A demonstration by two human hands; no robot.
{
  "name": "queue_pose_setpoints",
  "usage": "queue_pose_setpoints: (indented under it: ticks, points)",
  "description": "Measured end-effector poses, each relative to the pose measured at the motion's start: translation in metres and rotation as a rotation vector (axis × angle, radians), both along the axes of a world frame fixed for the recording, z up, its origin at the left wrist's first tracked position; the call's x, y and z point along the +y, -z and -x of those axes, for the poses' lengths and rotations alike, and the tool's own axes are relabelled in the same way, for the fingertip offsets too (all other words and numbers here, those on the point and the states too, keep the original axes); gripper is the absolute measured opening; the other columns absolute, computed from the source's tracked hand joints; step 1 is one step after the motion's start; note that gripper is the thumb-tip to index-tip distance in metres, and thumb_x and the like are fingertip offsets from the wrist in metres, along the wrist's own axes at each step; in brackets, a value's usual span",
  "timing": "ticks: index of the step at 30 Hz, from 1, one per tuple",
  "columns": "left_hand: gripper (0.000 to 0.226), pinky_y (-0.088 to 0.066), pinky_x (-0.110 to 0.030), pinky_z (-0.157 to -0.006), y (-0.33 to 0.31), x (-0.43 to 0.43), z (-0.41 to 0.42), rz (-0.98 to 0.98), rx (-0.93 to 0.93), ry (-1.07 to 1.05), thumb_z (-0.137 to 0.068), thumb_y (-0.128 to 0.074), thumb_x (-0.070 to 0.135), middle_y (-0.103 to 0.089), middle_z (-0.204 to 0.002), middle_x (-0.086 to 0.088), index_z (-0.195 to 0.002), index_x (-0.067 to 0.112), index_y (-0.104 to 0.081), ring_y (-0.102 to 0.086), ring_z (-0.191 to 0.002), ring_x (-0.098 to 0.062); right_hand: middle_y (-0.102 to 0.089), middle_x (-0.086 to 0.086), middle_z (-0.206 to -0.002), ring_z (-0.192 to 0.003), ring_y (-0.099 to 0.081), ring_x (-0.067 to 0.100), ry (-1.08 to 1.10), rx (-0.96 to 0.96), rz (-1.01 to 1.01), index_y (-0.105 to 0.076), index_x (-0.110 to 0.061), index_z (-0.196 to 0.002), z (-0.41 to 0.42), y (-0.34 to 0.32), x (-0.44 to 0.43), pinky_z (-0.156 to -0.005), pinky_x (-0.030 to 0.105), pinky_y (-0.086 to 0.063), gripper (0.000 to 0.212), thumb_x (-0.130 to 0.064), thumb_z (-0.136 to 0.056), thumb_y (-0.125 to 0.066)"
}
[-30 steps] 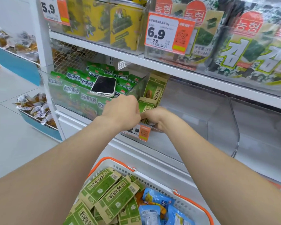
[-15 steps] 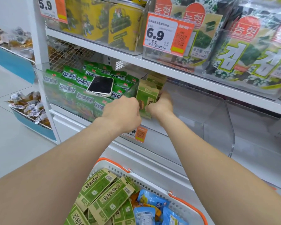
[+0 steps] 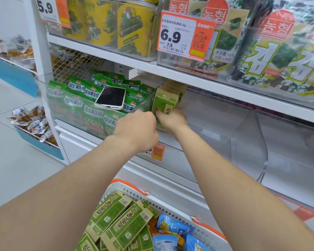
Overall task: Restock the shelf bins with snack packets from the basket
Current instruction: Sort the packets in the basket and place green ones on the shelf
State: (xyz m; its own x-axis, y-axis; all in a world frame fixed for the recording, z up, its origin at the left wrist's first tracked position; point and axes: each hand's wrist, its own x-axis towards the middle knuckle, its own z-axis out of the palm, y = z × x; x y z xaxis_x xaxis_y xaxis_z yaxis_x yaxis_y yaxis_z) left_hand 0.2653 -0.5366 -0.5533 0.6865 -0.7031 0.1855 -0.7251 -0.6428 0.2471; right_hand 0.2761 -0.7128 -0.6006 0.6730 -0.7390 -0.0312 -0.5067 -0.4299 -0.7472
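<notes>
Head view: left grip (image 3: pixel 140 127) and right grip (image 3: pixel 172 120), both clamped on an upright green packet stack (image 3: pixel 166 104), squared it against the clear bin (image 3: pixel 243 127) divider; more packets (image 3: pixel 116 220) waited in the basket (image 3: pixel 203 230) below.

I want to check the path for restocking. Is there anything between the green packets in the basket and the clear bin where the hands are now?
Nothing visible blocks it. The green packets lie on top in the basket, and the clear bin is open in front. Both the left hand and the right hand are at the upright packets there.
</notes>
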Motion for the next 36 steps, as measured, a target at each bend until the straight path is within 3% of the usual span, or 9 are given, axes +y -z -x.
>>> queue_pose_setpoints:
  ticks: [3,6,11,18,23,25,29,33,36]
  points:
    - [0.018,-0.044,-0.04,-0.071,0.0,-0.002,0.003,-0.016,-0.006,-0.009,-0.089,-0.052,0.02,-0.056,-0.092,-0.01,-0.098,0.02,-0.068,-0.051,-0.079,-0.037,-0.066,0.005,-0.11,-0.105,-0.063,0.028,0.002,0.039,-0.035,-0.063,-0.019,-0.11,0.0,-0.007,-0.004,-0.084,0.03,-0.05,0.042,-0.058,-0.094,-0.063]
    - [0.02,-0.043,-0.04,-0.07,0.002,-0.004,0.004,-0.026,-0.017,-0.017,-0.092,-0.051,0.022,-0.054,-0.089,-0.009,-0.1,0.019,-0.069,-0.05,-0.079,-0.038,-0.07,0.006,-0.117,-0.109,-0.067,0.032,-0.004,0.086,-0.087,-0.065,-0.019,-0.116,-0.003,-0.006,-0.004,-0.095,0.038,-0.057,0.048,-0.06,-0.092,-0.062]
    - [0.019,-0.043,-0.04,-0.07,0.003,-0.006,0.004,-0.03,-0.022,-0.021,-0.094,-0.051,0.023,-0.053,-0.088,-0.009,-0.099,0.018,-0.069,-0.05,-0.078,-0.037,-0.068,0.008,-0.124,-0.11,-0.064,0.033,-0.003,0.057,-0.18,-0.065,-0.02,-0.124,-0.004,-0.007,-0.002,-0.096,0.044,-0.058,0.061,-0.066,-0.085,-0.058]
    - [0.02,-0.042,-0.04,-0.069,0.005,-0.006,0.003,-0.032,-0.032,-0.019,-0.092,-0.05,0.021,-0.053,-0.084,-0.008,-0.097,0.017,-0.069,-0.051,-0.077,-0.038,-0.055,0.008,-0.144,-0.111,-0.057,0.032,-0.028,0.038,-0.367,-0.052,-0.017,-0.143,-0.001,-0.01,-0.001,-0.094,0.049,-0.059,0.065,-0.062,-0.096,-0.053]
    - [0.021,-0.045,-0.038,-0.066,0.006,-0.001,0.003,-0.022,-0.009,0.0,-0.091,-0.049,0.02,-0.056,-0.078,-0.007,-0.087,0.017,-0.069,-0.056,-0.074,-0.038,-0.05,0.005,-0.15,-0.125,-0.055,0.033,-0.012,0.025,-0.435,-0.048,-0.022,-0.147,0.005,-0.012,0.0,-0.097,0.049,-0.057,0.075,-0.07,-0.09,-0.053]
    - [0.021,-0.044,-0.038,-0.066,0.005,0.0,0.003,-0.026,-0.01,-0.006,-0.092,-0.049,0.021,-0.053,-0.076,-0.005,-0.087,0.017,-0.069,-0.056,-0.073,-0.037,-0.052,0.006,-0.148,-0.124,-0.056,0.033,0.001,0.015,-0.411,-0.05,-0.022,-0.144,0.007,-0.012,0.0,-0.096,0.049,-0.057,0.075,-0.07,-0.087,-0.056]
    - [0.021,-0.046,-0.039,-0.067,0.004,0.001,0.003,-0.008,0.003,-0.01,-0.092,-0.049,0.022,-0.06,-0.085,-0.009,-0.089,0.019,-0.069,-0.057,-0.077,-0.038,-0.063,0.004,-0.133,-0.114,-0.06,0.029,-0.03,0.043,-0.274,-0.061,-0.025,-0.121,0.017,-0.015,0.0,-0.096,0.044,-0.056,0.049,-0.06,-0.086,-0.062]
    - [0.017,-0.057,-0.044,-0.075,0.001,0.004,0.008,0.057,0.041,0.003,-0.089,-0.052,0.024,-0.066,-0.091,-0.007,-0.091,0.023,-0.069,-0.063,-0.083,-0.037,-0.062,0.011,-0.133,-0.118,-0.059,0.035,-0.09,0.275,0.041,-0.06,-0.013,-0.13,0.042,-0.033,0.011,-0.1,0.042,-0.053,0.057,-0.055,-0.095,-0.046]
    - [0.003,-0.057,-0.046,-0.078,-0.006,0.006,0.015,0.156,0.043,0.009,-0.083,-0.057,0.027,-0.064,-0.093,-0.002,-0.084,0.025,-0.059,-0.062,-0.086,-0.033,-0.066,0.017,-0.111,-0.097,-0.06,0.039,-0.14,0.272,0.33,-0.061,-0.009,-0.104,0.076,-0.049,0.029,-0.079,0.038,-0.052,0.034,-0.039,-0.095,-0.047]
